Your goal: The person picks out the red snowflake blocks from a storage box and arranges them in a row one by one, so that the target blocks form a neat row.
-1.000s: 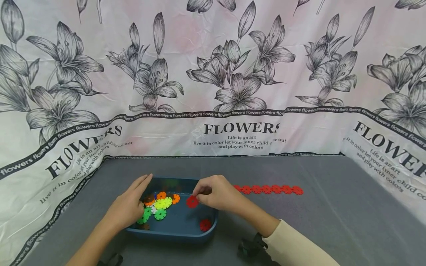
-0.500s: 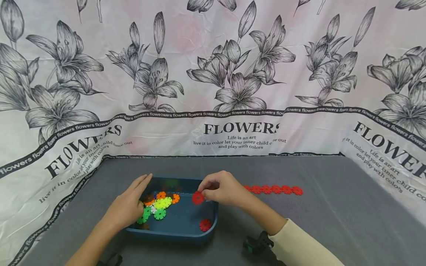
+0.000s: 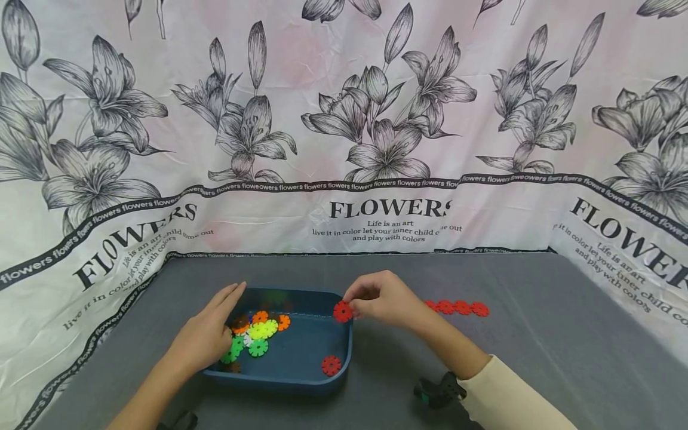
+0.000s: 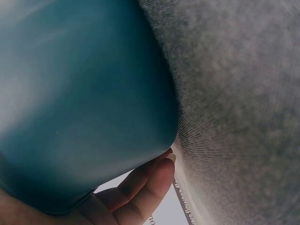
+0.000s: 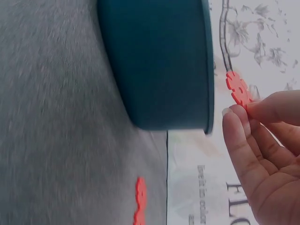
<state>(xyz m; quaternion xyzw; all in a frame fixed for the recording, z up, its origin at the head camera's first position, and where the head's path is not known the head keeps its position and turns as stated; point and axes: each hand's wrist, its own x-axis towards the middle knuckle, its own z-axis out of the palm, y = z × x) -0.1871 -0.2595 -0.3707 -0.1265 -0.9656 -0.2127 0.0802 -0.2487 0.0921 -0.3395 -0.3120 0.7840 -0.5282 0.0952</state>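
Observation:
A blue plastic bin stands on the grey table. My left hand holds its left end; in the left wrist view, fingers lie against the outside of the bin wall. My right hand pinches a red notched disc between thumb and fingertips, above the bin's far right corner. The right wrist view shows this red disc held by its edge. Another red disc lies in the bin's near right corner. Green discs, yellow discs and orange discs gather at its left.
Right of the bin, a row of red discs lies on the table, partly hidden behind my right hand. A flower-printed curtain closes off the back and sides. A dark device sits by the right sleeve.
My right hand has moved right and slightly up with the red disc, from over the bin's inside to its right rim. The left hand and bin have stayed put.

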